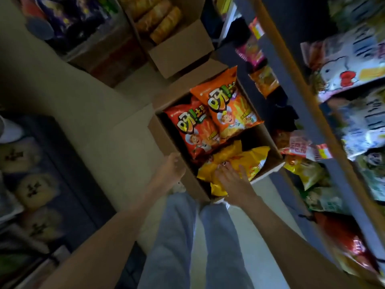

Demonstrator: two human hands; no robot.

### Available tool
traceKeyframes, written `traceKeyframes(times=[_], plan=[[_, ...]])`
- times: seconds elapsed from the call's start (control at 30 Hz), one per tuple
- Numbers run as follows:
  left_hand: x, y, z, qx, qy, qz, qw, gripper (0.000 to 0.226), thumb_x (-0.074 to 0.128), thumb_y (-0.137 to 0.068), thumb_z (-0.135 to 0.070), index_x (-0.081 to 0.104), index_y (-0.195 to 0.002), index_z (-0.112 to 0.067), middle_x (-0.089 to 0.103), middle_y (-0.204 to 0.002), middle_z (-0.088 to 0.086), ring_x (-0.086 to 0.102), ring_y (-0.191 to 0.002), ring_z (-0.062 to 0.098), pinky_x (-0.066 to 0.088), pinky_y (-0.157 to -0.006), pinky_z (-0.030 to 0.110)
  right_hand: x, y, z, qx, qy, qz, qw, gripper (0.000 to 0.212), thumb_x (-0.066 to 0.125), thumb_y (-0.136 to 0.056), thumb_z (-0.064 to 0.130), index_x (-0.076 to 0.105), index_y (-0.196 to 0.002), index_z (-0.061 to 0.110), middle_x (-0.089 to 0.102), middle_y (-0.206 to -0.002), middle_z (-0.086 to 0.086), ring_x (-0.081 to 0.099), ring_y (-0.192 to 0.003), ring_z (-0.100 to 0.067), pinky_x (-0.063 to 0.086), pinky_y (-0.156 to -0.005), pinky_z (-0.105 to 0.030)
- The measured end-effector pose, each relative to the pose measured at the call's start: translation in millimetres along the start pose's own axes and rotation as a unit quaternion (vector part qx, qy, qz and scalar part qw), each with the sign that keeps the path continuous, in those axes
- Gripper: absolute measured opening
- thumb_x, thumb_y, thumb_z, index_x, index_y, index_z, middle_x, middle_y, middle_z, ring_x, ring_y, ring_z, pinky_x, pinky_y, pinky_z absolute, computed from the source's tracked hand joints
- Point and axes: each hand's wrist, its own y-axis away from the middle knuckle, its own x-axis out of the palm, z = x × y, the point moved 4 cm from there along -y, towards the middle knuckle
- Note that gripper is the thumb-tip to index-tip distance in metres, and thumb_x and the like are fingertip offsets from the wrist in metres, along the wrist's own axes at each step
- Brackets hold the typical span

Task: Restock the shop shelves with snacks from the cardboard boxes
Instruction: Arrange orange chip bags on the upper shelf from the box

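An open cardboard box (160,130) stands on the floor in front of my legs. Inside lie two orange snack bags (229,105) and, nearer to me, a crumpled yellow snack bag (248,157). My right hand (231,176) reaches into the box and lies on the yellow bag, its fingers spread over the bag; a grip cannot be made out. My left hand (170,170) rests on the box's near left rim, fingers over the edge. The shop shelves (295,84) rise on the right, stocked with snack packs.
A second open box (181,49) with orange bags stands further back, with another carton of dark purple packs (68,19) to its left. A low display of round pale packs (33,188) lines the left side. Pale floor (87,105) runs between them.
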Motion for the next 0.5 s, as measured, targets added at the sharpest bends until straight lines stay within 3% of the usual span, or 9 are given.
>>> traceKeyframes(times=[0.07,0.13,0.23,0.3,0.37,0.43,0.5], plan=[[14,-8,4,-0.019,-0.006,0.008,1.000,0.054,0.062,-0.091,-0.014,0.041,-0.140,-0.009,0.054,-0.125,0.008,0.058,-0.104,0.021,0.043,-0.079,0.024,6,-15,-10,-0.017,0.019,-0.047,0.999,0.096,0.092,-0.043,0.021,0.057,-0.131,0.015,0.053,-0.139,-0.010,0.045,-0.134,-0.029,0.016,-0.111,-0.052],[28,-13,3,-0.035,0.022,0.014,0.999,0.056,0.063,-0.090,-0.011,0.041,-0.141,-0.009,0.052,-0.128,0.011,0.056,-0.110,0.022,0.044,-0.084,0.026,11,-27,-20,-0.047,0.008,-0.095,0.994,0.089,0.094,-0.025,0.025,0.069,-0.110,0.016,0.067,-0.118,-0.007,0.061,-0.118,-0.029,0.020,-0.104,-0.050],[43,-18,-3,-0.063,0.097,0.037,0.993,0.058,0.064,-0.089,-0.005,0.039,-0.142,-0.006,0.046,-0.135,0.015,0.051,-0.118,0.024,0.043,-0.090,0.028,7,-35,-36,-0.081,-0.025,-0.122,0.989,0.082,0.092,-0.035,0.039,0.064,-0.109,0.020,0.068,-0.113,-0.002,0.062,-0.114,-0.026,0.018,-0.105,-0.050],[49,-21,-9,-0.079,0.156,0.056,0.983,0.057,0.064,-0.090,-0.009,0.039,-0.141,-0.006,0.046,-0.135,0.013,0.050,-0.117,0.021,0.041,-0.087,0.025,-11,-34,-47,-0.080,-0.069,-0.141,0.984,0.075,0.088,-0.051,0.043,0.058,-0.117,0.021,0.063,-0.115,-0.001,0.058,-0.114,-0.026,0.017,-0.106,-0.044],[49,-20,-14,-0.089,0.240,0.058,0.965,0.052,0.068,-0.089,-0.020,0.046,-0.135,-0.012,0.053,-0.129,0.008,0.054,-0.117,0.020,0.043,-0.083,0.020,-30,-32,-63,-0.039,-0.208,-0.130,0.969,0.071,0.081,-0.069,0.043,0.049,-0.129,0.021,0.056,-0.125,-0.002,0.049,-0.121,-0.024,0.022,-0.107,-0.037],[45,-21,-19,-0.088,0.323,0.051,0.941,0.062,0.075,-0.077,-0.035,0.047,-0.130,-0.018,0.058,-0.120,0.001,0.055,-0.120,0.019,0.046,-0.079,0.014,-53,-28,-80,0.036,-0.408,-0.124,0.904,0.074,0.080,-0.072,0.042,0.042,-0.134,0.026,0.054,-0.127,0.000,0.048,-0.119,-0.020,0.038,-0.103,-0.039],[42,-25,-23,-0.064,0.345,0.078,0.933,0.085,0.081,-0.066,-0.045,0.040,-0.138,-0.024,0.053,-0.130,0.000,0.051,-0.124,0.015,0.046,-0.086,0.017,-75,-23,-93,0.080,-0.595,-0.139,0.787,0.081,0.082,-0.069,0.041,0.037,-0.136,0.032,0.056,-0.123,0.009,0.054,-0.115,-0.016,0.046,-0.098,-0.041]])
